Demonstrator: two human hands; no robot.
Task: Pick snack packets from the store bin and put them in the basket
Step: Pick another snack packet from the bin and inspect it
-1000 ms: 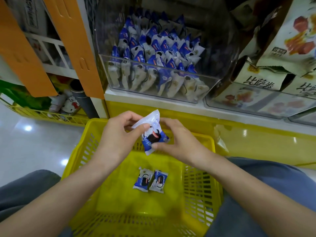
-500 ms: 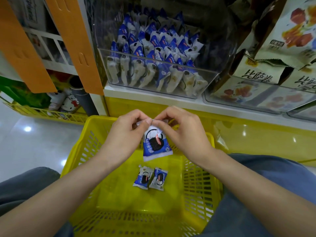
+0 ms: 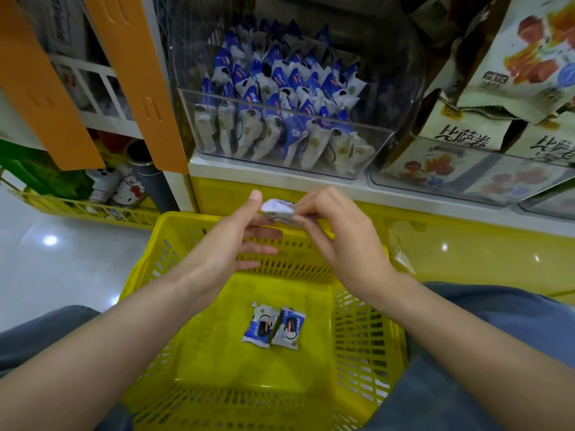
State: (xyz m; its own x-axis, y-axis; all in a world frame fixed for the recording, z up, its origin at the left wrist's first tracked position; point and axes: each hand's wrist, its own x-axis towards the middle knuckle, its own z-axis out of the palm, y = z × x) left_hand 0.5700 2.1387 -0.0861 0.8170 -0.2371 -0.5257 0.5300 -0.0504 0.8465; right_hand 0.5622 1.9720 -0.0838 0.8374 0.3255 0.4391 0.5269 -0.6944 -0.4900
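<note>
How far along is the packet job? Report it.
Done: two packets lie on the basket floor. In hand: a third packet, pinched by the right hand and touched by the left hand, above the basket's far rim. Left: drop it in; the bin holds many more.

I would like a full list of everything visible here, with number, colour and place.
held packet: one, white and blue, above the basket's far rim
basket: one, yellow, between the legs
basket packets: two, blue and white, side by side on the basket floor
bin: one, clear, on the shelf ahead
bin packets: many, blue and white, standing in the bin
snack bags: several, pale with red pictures, right of the bin
panels: two, orange, upper left
right hand: pinches the held packet
left hand: fingers straight, thumb at the held packet
</note>
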